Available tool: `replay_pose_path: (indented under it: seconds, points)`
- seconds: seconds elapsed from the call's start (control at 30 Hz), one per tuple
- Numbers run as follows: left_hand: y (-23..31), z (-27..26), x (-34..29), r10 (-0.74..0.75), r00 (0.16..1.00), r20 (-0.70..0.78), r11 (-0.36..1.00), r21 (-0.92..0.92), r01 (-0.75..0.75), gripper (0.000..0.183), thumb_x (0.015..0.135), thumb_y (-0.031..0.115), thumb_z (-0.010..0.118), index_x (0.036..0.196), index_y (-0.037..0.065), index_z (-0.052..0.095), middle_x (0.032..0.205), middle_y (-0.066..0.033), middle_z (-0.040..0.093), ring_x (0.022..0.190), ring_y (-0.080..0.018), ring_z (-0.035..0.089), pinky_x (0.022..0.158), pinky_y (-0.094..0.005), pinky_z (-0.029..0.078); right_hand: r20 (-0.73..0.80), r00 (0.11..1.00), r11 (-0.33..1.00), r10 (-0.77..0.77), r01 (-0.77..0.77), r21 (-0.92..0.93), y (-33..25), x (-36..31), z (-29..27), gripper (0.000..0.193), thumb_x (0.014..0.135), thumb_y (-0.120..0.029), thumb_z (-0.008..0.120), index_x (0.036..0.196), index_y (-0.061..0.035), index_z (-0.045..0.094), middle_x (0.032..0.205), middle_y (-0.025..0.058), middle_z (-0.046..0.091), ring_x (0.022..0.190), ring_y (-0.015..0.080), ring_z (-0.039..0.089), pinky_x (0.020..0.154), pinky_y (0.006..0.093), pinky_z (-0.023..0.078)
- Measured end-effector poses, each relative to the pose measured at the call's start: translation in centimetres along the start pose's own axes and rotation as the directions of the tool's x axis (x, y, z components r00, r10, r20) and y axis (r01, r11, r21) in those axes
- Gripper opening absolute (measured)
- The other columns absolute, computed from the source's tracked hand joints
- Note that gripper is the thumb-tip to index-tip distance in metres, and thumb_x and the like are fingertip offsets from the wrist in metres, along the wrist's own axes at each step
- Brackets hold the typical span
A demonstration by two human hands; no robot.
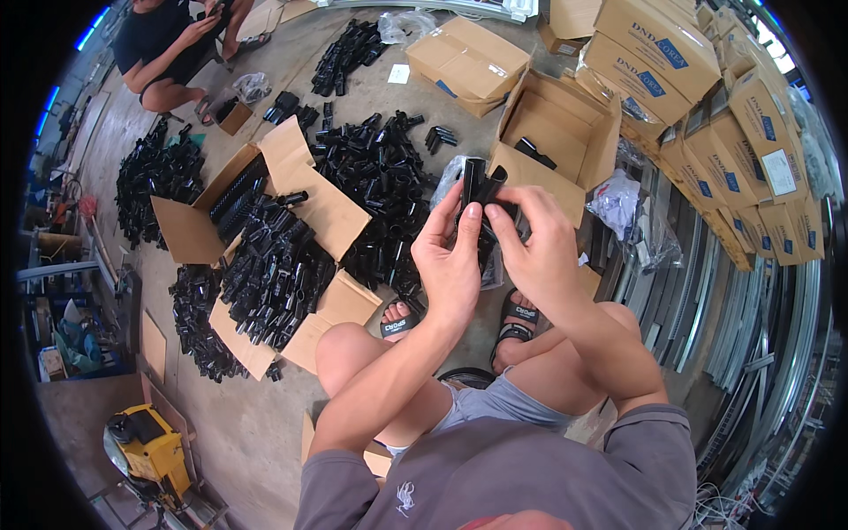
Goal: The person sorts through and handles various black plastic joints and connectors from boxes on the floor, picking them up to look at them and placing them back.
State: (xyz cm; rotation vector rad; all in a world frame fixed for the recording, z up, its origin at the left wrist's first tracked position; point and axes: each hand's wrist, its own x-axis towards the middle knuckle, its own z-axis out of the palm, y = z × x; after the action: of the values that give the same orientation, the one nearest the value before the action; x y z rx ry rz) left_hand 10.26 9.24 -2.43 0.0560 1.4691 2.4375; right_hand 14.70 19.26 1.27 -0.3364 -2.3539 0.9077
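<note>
Left hand [449, 265] and right hand [542, 237] are pinching a black tubular fitting [474, 181]. Looking slick, so loosening's risking drops imo.

Plastic-looking tube fitting [474, 179] gleams at 1 o'clock, with matt cardboard cartons [717, 152] at 2, shiny metal profiles [678, 300] at 3.

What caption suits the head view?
Left hand and right hand hold glossy black tubular parts near an open brown cardboard box.

Grey concrete flr [252, 424]; ctn stack [724, 159] on wooden pallet [736, 250]; metal profiles [698, 318] beside stack, bluish light strips [92, 27] far L.
</note>
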Motion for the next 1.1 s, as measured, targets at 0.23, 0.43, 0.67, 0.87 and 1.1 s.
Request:
replay_pose_path:
  seconds: [0.23,0.43,0.67,0.87,1.1]
  points:
    - [0.3,0.1,-0.1,0.012,1.000,0.000,1.000,0.016,-0.012,0.039,0.098,0.007,0.064,0.134,-0.005,0.057,0.121,-0.0132,0.068,0.104,-0.0120,0.064,0.091,-0.0261,0.052,0.009,0.999,0.989,0.044,-0.045,0.142,0.4,0.0,0.0,0.013,0.087,-0.010,0.070,0.095,-0.0011,0.066,0.095,0.0147,0.068,0.088,0.0348,0.065,0.076,0.0415,0.050]
    - [0.3,0.2,-0.2,0.017,1.000,0.008,0.999,0.035,-0.017,0.039,0.098,0.006,0.064,0.134,-0.005,0.057,0.119,-0.0130,0.069,0.104,-0.0115,0.064,0.090,-0.0258,0.051,-0.007,0.995,0.981,0.098,-0.095,0.169,-0.2,-0.1,-0.2,0.012,0.086,-0.009,0.071,0.092,-0.0001,0.066,0.095,0.0145,0.068,0.086,0.0333,0.066,0.076,0.0406,0.051]
    - [0.0,0.0,-0.1,0.043,0.999,-0.001,0.998,0.049,-0.043,0.039,0.098,0.006,0.064,0.134,-0.005,0.057,0.118,-0.0126,0.069,0.102,-0.0111,0.064,0.089,-0.0252,0.052,-0.008,0.995,0.982,0.101,-0.098,0.159,-0.2,-0.3,-0.2,0.014,0.085,-0.009,0.072,0.094,0.0007,0.066,0.096,0.0150,0.068,0.088,0.0324,0.067,0.076,0.0396,0.052]
    - [-0.1,0.2,-0.1,0.060,0.998,0.000,0.997,0.046,-0.060,0.039,0.098,0.007,0.064,0.134,-0.005,0.057,0.116,-0.0118,0.070,0.101,-0.0108,0.065,0.088,-0.0249,0.052,-0.025,0.997,0.980,0.079,-0.074,0.182,0.5,-0.3,0.3,0.014,0.087,-0.010,0.071,0.094,0.0010,0.066,0.098,0.0153,0.068,0.089,0.0341,0.066,0.077,0.0403,0.052]
    - [0.1,0.0,-0.2,0.028,1.000,0.008,0.997,0.068,-0.028,0.038,0.098,0.007,0.063,0.134,-0.005,0.057,0.115,-0.0108,0.070,0.099,-0.0097,0.064,0.087,-0.0246,0.052,-0.054,0.993,0.982,0.109,-0.099,0.163,-0.4,-0.3,0.2,0.012,0.087,-0.011,0.070,0.092,-0.0001,0.066,0.099,0.0153,0.068,0.092,0.0343,0.065,0.079,0.0416,0.051]
